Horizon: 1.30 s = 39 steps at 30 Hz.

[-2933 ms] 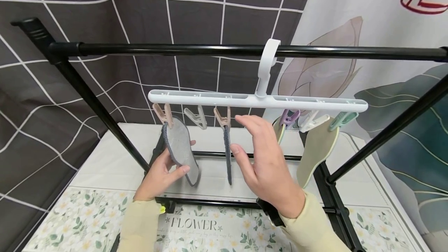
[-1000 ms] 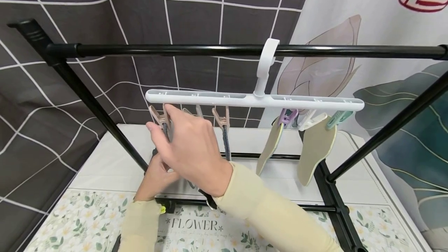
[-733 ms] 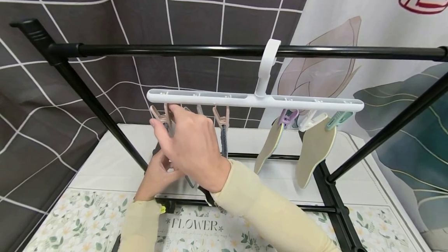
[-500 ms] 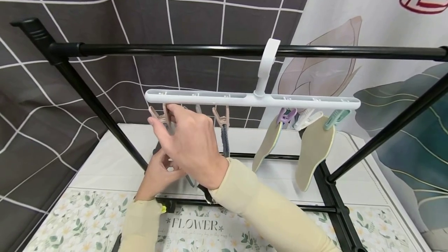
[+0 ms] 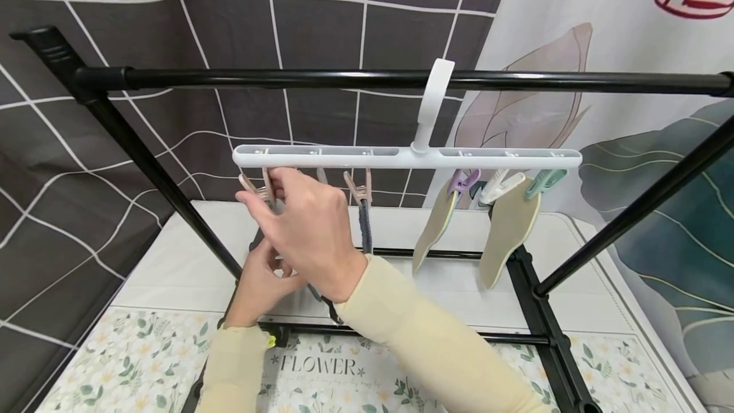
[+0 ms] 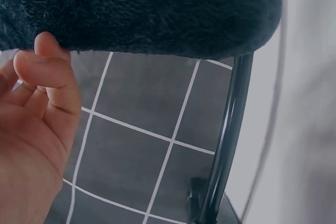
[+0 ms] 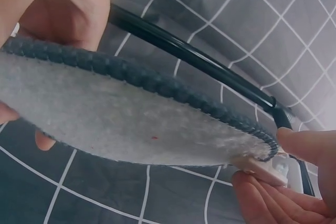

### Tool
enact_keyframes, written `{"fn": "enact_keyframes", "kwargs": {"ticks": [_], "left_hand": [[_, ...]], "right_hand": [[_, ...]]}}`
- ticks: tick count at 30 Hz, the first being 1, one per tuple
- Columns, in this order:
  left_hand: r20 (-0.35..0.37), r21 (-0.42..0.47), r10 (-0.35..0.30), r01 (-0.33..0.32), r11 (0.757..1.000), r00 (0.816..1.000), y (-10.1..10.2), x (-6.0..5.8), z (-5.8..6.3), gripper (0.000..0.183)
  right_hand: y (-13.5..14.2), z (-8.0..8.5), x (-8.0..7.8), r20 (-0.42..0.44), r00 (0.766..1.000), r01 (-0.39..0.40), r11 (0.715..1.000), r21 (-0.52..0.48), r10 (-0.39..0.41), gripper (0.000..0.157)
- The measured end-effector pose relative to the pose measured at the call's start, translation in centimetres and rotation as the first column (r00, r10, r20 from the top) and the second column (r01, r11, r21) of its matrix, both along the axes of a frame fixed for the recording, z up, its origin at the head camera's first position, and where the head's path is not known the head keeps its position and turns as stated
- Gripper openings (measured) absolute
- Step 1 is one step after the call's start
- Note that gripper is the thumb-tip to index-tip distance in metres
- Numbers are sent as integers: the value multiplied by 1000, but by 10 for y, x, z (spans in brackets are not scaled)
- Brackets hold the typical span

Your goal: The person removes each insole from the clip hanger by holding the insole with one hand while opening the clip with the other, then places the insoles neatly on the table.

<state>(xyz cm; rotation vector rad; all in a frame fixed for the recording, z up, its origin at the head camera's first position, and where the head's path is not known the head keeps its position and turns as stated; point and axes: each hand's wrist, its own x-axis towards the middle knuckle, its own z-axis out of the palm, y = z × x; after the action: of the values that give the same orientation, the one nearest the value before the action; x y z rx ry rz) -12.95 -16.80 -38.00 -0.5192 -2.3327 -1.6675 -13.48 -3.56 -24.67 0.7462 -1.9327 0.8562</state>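
My left hand (image 5: 260, 282) grips the lower part of a shoe insole, its fingers at both sides in the right wrist view. That insole has a grey felt face (image 7: 131, 114) and a dark fuzzy face (image 6: 157, 14). My right hand (image 5: 312, 228) pinches a peach clip (image 7: 260, 170) at the insole's upper end, thumb above and fingers below. The clip hangs at the left end of a white clip hanger (image 5: 373, 157). Behind my right hand most of the insole is hidden in the head view.
A black rack rod (image 5: 275, 78) carries the hanger by its hook (image 5: 432, 101). A second dark insole (image 5: 365, 225) hangs in the middle. Two pale yellow insoles, one under a purple clip (image 5: 461, 182) and one under a green clip (image 5: 545, 181), hang at right. A white clip (image 5: 500, 188) sits between them.
My right hand has moved left from beside the middle insole to the left-end clip. My left hand stays low on the insole. The hanger has shifted slightly left and the yellow insoles have swung.
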Motion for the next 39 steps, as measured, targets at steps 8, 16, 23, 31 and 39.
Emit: {"fn": "enact_keyframes", "kwargs": {"ticks": [8,16,23,31,39], "left_hand": [[-34,-28,29,-30,999,999,-3,-6,-12,54],[-32,-41,37,-38,998,999,-3,-8,-14,57],[7,-39,41,-41,998,999,-1,-4,-4,62],[7,-44,36,-36,998,999,4,7,16,60],[1,-35,40,-39,999,999,3,6,15,62]], "right_hand": [[-2,1,-1,-20,999,25,1000,4,-25,25],[0,2,0,25,1000,-10,999,-32,10,24],[1,5,-1,46,999,-3,999,-44,5,25],[1,6,0,56,998,-13,999,-40,15,27],[0,8,-1,34,999,-16,999,-44,17,25]]}}
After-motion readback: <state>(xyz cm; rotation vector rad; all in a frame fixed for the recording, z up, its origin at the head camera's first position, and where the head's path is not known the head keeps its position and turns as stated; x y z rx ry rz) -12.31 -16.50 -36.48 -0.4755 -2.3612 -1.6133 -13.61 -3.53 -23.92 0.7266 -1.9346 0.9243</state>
